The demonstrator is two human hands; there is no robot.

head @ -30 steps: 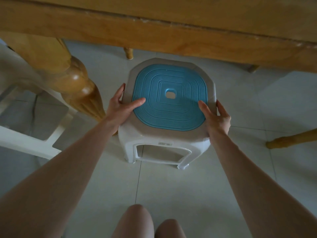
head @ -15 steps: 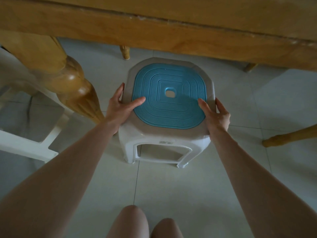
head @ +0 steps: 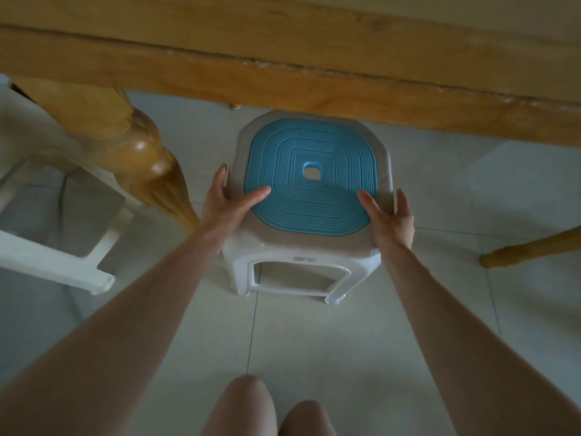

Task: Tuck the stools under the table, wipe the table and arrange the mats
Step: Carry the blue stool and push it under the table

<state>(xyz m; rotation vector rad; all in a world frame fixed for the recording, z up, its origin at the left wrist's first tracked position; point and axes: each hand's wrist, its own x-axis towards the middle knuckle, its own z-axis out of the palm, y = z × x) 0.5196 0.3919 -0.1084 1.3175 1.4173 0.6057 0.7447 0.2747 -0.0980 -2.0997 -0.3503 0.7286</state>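
Two hands grasp the stool, one at each side of its seat. On the left hand (head: 224, 209) the thumb lies across the blue pad while the fingers (head: 220, 180) run down the outer rim, pinching the edge. The right hand (head: 393, 221) mirrors that hold on the opposite rim. Between the two sets of fingers sits the stool (head: 311, 202), upright, feet on the floor tiles (head: 314, 341).

Change noted: a second ago a strip of floor showed beyond the fingers, between the seat's far rim and the bench rail (head: 283, 77). That strip has closed, and the far rim now meets the rail's lower edge in view. We judge the stool has been slid slightly forward, with the grasp unaltered. Tucking is under way but incomplete, since most of the seat lies short of the rail. Neither cloth nor mats show.

Outward of the left fingers, a turned bench leg (head: 138, 158) stands near the wrist. Beyond it is a white plastic frame (head: 63, 262), probably another stool. Outward of the right fingers, a second bench leg (head: 534, 250) lies well apart. We judge a straight push clears both, while leftward drift risks knuckles on the turned leg.
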